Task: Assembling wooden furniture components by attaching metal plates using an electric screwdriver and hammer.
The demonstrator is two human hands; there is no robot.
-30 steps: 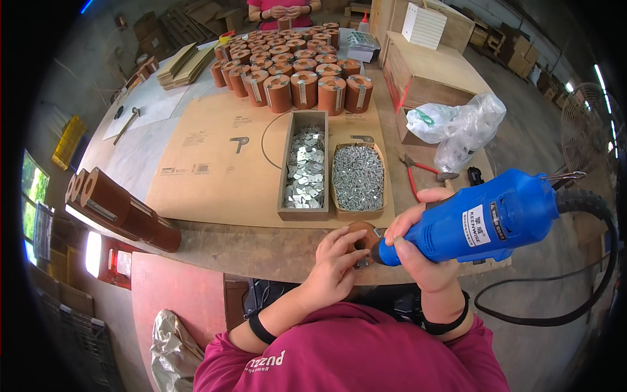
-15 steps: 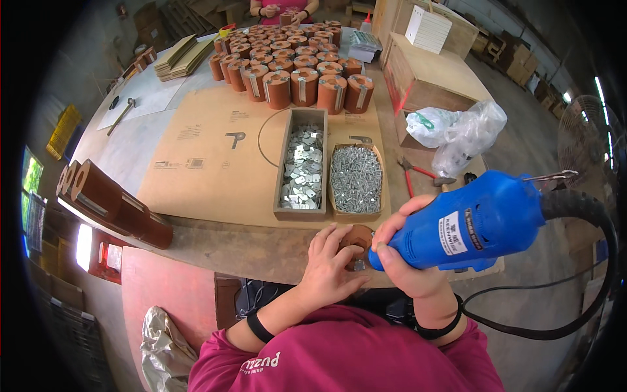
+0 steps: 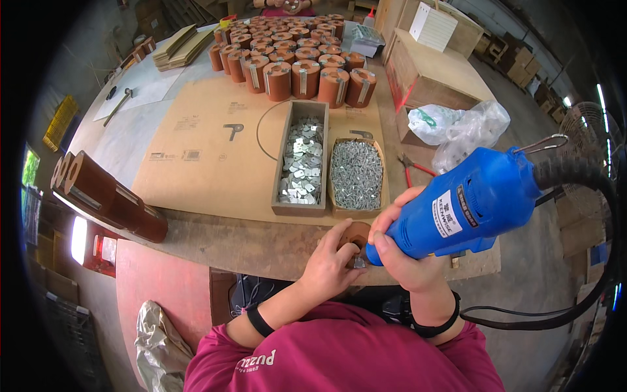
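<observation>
At the table's near edge, my left hand (image 3: 331,259) grips a reddish-brown cylinder (image 3: 357,232) with a hole in its end. My thumb and fingers are bent round its near side, beside a small shiny metal plate (image 3: 359,262). My right hand (image 3: 410,258) is wrapped round the front of a blue electric screwdriver (image 3: 477,206). The tool lies tilted, its nose down at the cylinder's right side; its tip is hidden. Beyond my hands stand a grey long box of small metal plates (image 3: 304,166) and a cardboard tray of screws (image 3: 356,175).
Many brown cylinders (image 3: 305,80) with metal strips stand at the back, before a co-worker's hands (image 3: 291,8). More cylinders (image 3: 108,196) lie stacked at left. Red-handled pliers (image 3: 413,168) and plastic bags (image 3: 457,127) are at right. A black cable (image 3: 604,261) loops from the tool.
The screwdriver has tilted slightly, its rear end moving toward me and left. My left thumb has drawn in toward the metal plate. The whole view has shifted a little.
</observation>
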